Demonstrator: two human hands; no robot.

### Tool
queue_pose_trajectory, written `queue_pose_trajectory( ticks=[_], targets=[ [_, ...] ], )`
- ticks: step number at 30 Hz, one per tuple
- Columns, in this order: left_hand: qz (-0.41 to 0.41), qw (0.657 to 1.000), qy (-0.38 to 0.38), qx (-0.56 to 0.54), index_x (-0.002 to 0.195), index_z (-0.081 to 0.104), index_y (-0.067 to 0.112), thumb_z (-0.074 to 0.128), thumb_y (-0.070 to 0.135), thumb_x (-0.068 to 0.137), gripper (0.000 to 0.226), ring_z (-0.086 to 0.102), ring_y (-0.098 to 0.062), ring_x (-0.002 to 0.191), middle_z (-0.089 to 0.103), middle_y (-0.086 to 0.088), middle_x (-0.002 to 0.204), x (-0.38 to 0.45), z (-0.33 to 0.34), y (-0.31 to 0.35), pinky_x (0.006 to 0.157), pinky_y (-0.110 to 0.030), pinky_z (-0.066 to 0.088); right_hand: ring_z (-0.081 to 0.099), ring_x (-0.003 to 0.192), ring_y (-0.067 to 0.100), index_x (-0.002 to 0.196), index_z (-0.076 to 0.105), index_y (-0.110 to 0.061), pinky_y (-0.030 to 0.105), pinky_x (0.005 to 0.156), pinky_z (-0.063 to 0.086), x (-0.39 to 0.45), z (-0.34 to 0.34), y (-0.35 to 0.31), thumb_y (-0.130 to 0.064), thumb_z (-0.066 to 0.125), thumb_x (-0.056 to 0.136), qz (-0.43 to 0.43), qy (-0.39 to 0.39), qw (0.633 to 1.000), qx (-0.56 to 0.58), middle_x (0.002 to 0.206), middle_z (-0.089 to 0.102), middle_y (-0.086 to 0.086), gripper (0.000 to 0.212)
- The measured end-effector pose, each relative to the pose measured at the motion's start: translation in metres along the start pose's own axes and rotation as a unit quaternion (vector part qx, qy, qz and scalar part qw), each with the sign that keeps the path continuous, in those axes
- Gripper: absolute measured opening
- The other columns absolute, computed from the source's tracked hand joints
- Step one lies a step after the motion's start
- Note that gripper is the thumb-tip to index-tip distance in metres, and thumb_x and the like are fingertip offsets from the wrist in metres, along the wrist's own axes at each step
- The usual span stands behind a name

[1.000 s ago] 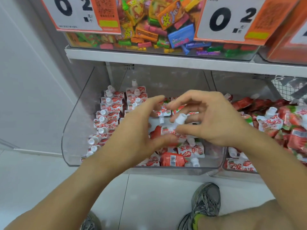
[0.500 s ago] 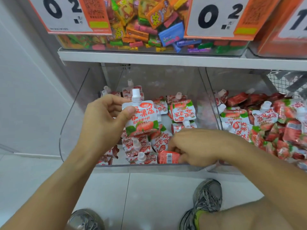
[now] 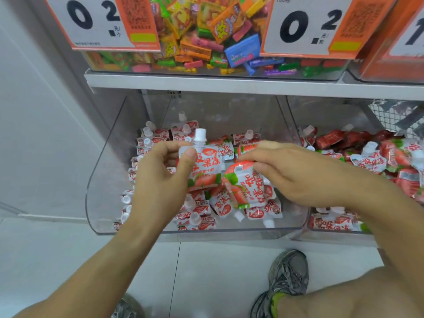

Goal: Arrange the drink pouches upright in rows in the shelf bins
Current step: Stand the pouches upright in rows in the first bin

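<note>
L hand [image 3: 160, 180] pinched upright pouch [image 3: 203, 166] at top corner; R hand [image 3: 298, 173] fingers clamped on inverted pouch [image 3: 246, 187], both above clear bin [image 3: 103, 191]. Risk: setting either down could topple standing rows [image 3: 146, 145] at L wall, loose heap underneath being unstable. Bin on low shelf, pale tiled floor [image 3: 57, 260].

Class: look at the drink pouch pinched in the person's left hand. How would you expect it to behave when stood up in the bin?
The pouch probably flexes rather than stays stiff: it is soft film, and the pouch in the right hand bends visibly. It likely tips easily unless leaned on neighbours, as the loose ones lie toppled. Its rigid white cap looks the firmest place to grip.
</note>
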State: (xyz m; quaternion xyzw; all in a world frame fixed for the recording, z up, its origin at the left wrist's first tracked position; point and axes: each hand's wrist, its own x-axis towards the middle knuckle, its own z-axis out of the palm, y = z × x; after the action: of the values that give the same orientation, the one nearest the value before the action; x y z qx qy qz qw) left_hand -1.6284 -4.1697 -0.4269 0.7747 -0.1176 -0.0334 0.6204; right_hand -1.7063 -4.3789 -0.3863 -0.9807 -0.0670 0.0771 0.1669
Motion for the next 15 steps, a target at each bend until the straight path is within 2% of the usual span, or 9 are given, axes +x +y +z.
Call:
queue_pose_trajectory(
  ticks=[2,4,7,9,12,15],
  targets=[
    [0.019,1.0,-0.013,0.009,0.093,0.069,0.019,0.065,0.023,0.09,0.007,0.067,-0.005,0.08,0.069,0.006,0.082,-0.004,0.009,0.002,0.054,-0.013,0.052,0.053,0.095,-0.008,0.13,0.06,-0.033,0.009,0.082,0.039,0.0,0.0,-0.001,-0.039,0.045,0.1,-0.029,0.046,0.998,0.041,0.109,0.063,-0.02,0.033],
    [0.044,0.997,-0.05,0.027,0.09,0.071,0.022,0.067,0.022,0.088,0.004,0.065,0.002,0.073,0.07,0.009,0.078,-0.007,0.016,0.002,0.057,-0.01,0.05,0.06,0.086,-0.01,0.111,0.069,-0.032,0.009,0.075,0.044,0.001,0.002,-0.002,-0.036,0.061,0.094,-0.054,0.081,0.992,0.086,0.092,0.069,-0.023,0.019],
    [0.056,0.988,-0.135,0.042,0.096,0.073,0.022,0.066,0.023,0.089,0.009,0.068,-0.006,0.083,0.074,0.008,0.087,-0.007,0.023,-0.004,0.071,-0.018,0.054,0.064,0.079,-0.01,0.093,0.071,-0.025,0.007,0.071,0.045,0.003,0.009,-0.001,-0.027,0.074,0.088,-0.08,0.118,0.984,0.108,0.08,0.071,-0.02,0.006],
    [0.044,0.979,-0.199,0.025,0.101,0.07,0.017,0.061,0.024,0.092,0.014,0.069,-0.01,0.089,0.074,0.005,0.092,-0.006,0.026,-0.007,0.076,-0.021,0.054,0.065,0.073,-0.008,0.087,0.074,-0.018,0.006,0.068,0.045,0.006,0.013,0.001,-0.023,0.079,0.083,-0.098,0.172,0.973,0.119,0.076,0.07,-0.017,0.008],
    [-0.009,0.96,-0.279,0.002,0.102,0.066,0.015,0.05,0.039,0.091,0.031,0.069,-0.009,0.085,0.073,0.003,0.089,-0.006,0.026,-0.003,0.074,-0.024,0.054,0.067,0.069,-0.002,0.084,0.075,-0.012,0.01,0.064,0.048,0.01,0.019,0.003,-0.024,0.083,0.079,-0.103,0.249,0.949,0.165,0.072,0.071,-0.013,0.015],
    [-0.063,0.94,-0.333,-0.03,0.108,0.064,0.011,0.052,0.044,0.084,0.042,0.069,-0.006,0.083,0.073,0.008,0.089,-0.002,0.021,-0.001,0.076,-0.023,0.054,0.067,0.07,0.001,0.083,0.075,-0.012,0.011,0.066,0.049,0.014,0.024,0.002,-0.026,0.082,0.079,-0.109,0.272,0.938,0.182,0.073,0.072,-0.01,0.015]
  ],
)
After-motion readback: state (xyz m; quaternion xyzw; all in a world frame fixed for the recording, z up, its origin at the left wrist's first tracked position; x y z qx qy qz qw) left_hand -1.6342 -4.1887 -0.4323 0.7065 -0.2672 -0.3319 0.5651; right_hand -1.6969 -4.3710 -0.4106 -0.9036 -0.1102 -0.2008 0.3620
